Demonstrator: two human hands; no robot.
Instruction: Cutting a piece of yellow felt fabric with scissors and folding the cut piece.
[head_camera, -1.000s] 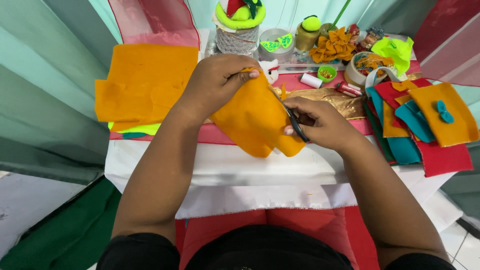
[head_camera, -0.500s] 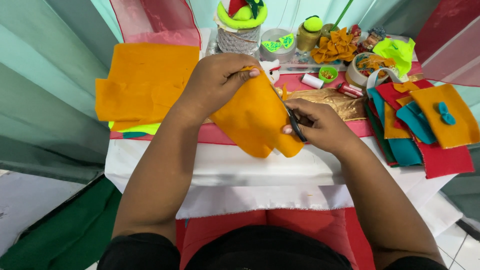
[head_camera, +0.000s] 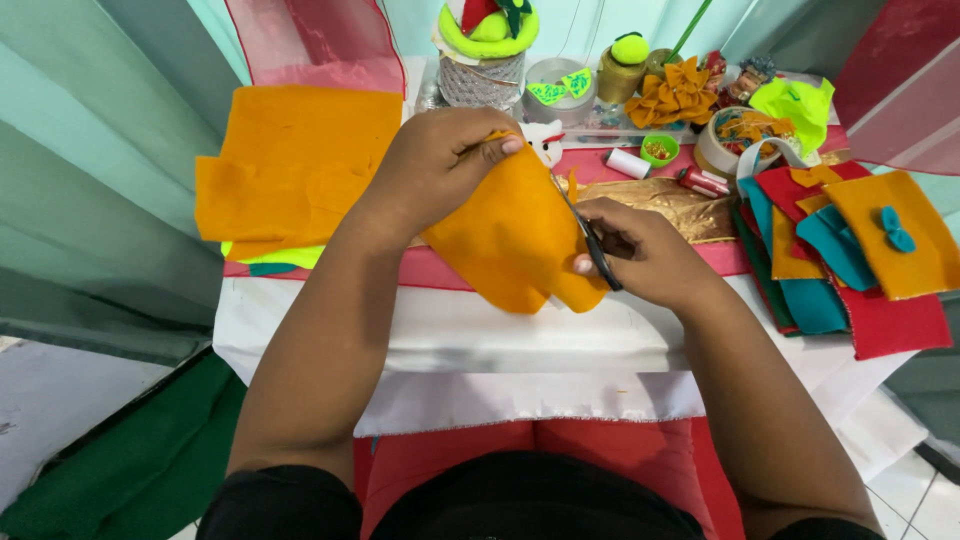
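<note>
My left hand (head_camera: 440, 160) pinches the upper edge of an orange felt piece (head_camera: 510, 240) and holds it up over the table. My right hand (head_camera: 645, 250) grips black-handled scissors (head_camera: 590, 240); their blades run up along the right edge of the felt. A thin strip of orange felt (head_camera: 573, 185) sticks up beside the blades. The lower part of the felt hangs over the white cloth (head_camera: 480, 335) at the table's front.
Large orange felt sheets (head_camera: 295, 165) lie at the left. Red, teal and orange felt pieces (head_camera: 850, 250) are stacked at the right. A gold fabric (head_camera: 680, 205), glue sticks, small containers and a tape roll (head_camera: 730, 140) crowd the back. Green cloth (head_camera: 140, 470) lies on the floor.
Both hands stay almost in place; the scissors have edged slightly along the felt's right edge.
</note>
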